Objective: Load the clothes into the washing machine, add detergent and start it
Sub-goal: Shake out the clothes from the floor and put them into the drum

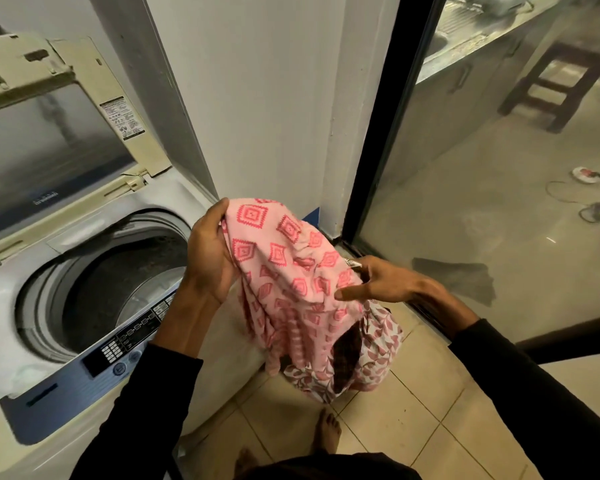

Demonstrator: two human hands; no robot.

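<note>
1. Tight little laundry corner: beige tiled floor (412, 420), white wall (257, 98) behind, and a black-framed glass door (464, 202) on the right. Through the glass there's a steel kitchen counter (471, 46), a dark wooden stool (554, 84) and a cable (582, 199) lying on the floor.
2. The washing machine (32, 341) is a white top-loader on the left with its lid (49, 133) propped upright. The drum (118, 289) looks dark inside and I can't tell if anything's in it. The control panel (94, 368) runs along the machine's front edge.
3. The person stands barefoot in black sleeves, holding a pink garment (291, 271) with red diamond prints, up in the air just right of the machine's front right corner.
4. Left hand (208, 258) has its fingers curled round the top left of the cloth. Right hand (388, 282) pinches the other side by the label, index finger sticking out.
5. More clothes (378, 341), a leaf-print piece and something dark, hang bunched under the pink one, above the tiles.
</note>
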